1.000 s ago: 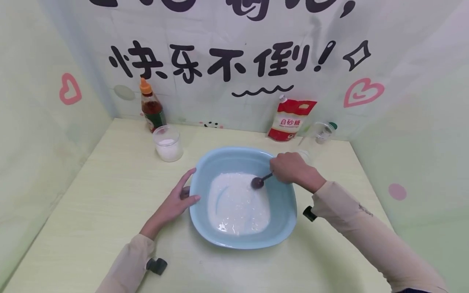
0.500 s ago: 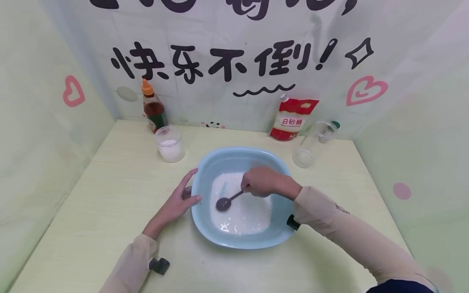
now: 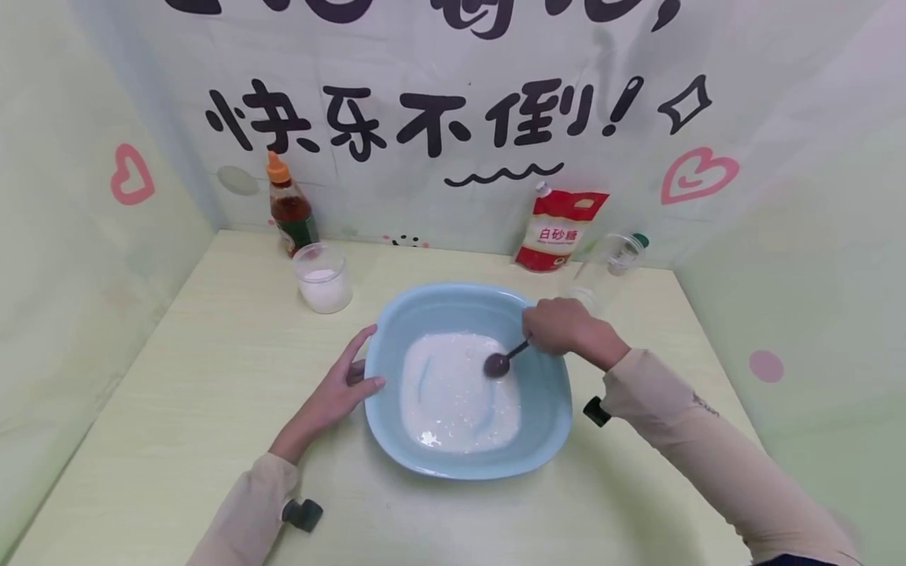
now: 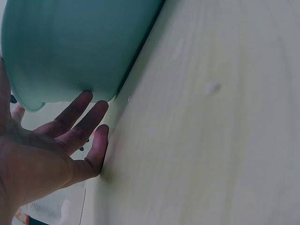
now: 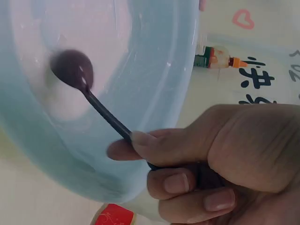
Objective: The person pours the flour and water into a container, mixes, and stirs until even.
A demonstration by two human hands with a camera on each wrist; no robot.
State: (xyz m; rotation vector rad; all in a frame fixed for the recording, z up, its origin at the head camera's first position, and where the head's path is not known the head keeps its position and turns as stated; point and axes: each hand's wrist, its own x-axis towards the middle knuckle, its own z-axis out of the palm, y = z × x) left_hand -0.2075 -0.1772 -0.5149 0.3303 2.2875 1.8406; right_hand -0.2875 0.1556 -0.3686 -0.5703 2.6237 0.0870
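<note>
A light blue plastic basin (image 3: 467, 468) on the table contains a thin layer of white liquid (image 3: 453, 393). My left hand (image 3: 340, 393) holds its left side, thumb and index finger at the rim. The other fingers (image 4: 77, 133) spread against and below the outer wall in the left wrist view. My right hand (image 3: 559, 325) is over the right part of the basin, gripping the handle of a dark spoon (image 5: 72, 69). Thumb and fingers wrap this handle in the right wrist view. The spoon's bowl is in the liquid near the right side.
Behind the basin stand a sauce bottle (image 3: 292, 216) with an orange cap and a clear cup (image 3: 323, 283) of white contents at left. A red sugar pouch (image 3: 559, 232) and a clear jar (image 3: 612, 263) are at back right. Printed cloth walls (image 3: 396, 196) border the table (image 3: 212, 377).
The spoon and right hand swept left across the basin, then came back to the right side. The left hand and basin have stayed in place.
</note>
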